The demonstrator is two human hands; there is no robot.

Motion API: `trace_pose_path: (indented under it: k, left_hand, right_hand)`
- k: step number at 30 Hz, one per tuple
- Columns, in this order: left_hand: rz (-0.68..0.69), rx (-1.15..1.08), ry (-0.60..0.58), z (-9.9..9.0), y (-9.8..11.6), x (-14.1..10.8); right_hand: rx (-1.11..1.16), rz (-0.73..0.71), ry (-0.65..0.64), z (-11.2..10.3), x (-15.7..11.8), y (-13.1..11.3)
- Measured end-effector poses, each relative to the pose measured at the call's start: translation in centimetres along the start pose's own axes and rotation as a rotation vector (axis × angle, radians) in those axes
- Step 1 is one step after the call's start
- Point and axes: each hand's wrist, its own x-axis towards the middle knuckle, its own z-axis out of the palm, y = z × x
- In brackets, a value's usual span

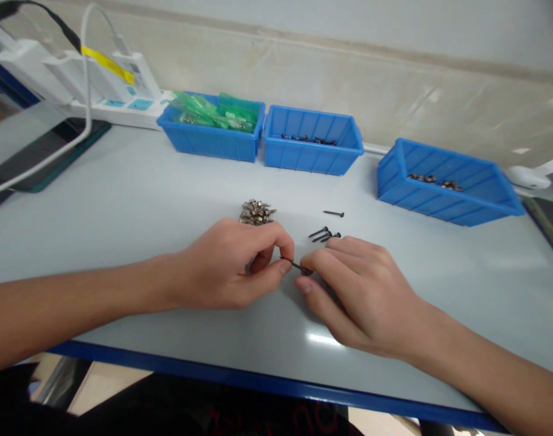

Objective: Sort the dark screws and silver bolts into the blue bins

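A dark screw (297, 265) spans the gap between my two hands over the table. My left hand (240, 266) pinches its thin end between thumb and forefinger. At the head end, the thumb and forefinger of my right hand (367, 290) close around the screw. Just beyond my right fingers lie several dark screws (320, 232) close together, and one more screw (334, 213) rests apart behind them. A heap of shiny brass-coloured screws (257, 212) sits behind my left hand, its near side partly hidden.
Along the wall stand a blue bin (212, 142) with green plastic bags, a second blue bin (307, 157) with dark screws and a third blue bin (444, 203) with brownish metal pieces. A power strip (122, 115), white cable (88, 79) and phone (53, 160) occupy the left.
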Motion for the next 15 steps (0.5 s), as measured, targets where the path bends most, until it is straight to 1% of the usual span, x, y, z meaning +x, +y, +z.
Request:
trace_pose_path:
  k: [9,15]
  left_hand:
    - [-0.001,-0.006,-0.026,-0.1,0.0,0.17]
    - [0.019,0.014,-0.138,-0.51,0.04,0.42]
  right_hand:
    - [-0.047,-0.019,0.008,0.07,-0.06,-0.02]
    - [-0.084,-0.037,0.026,0.23,0.03,0.17]
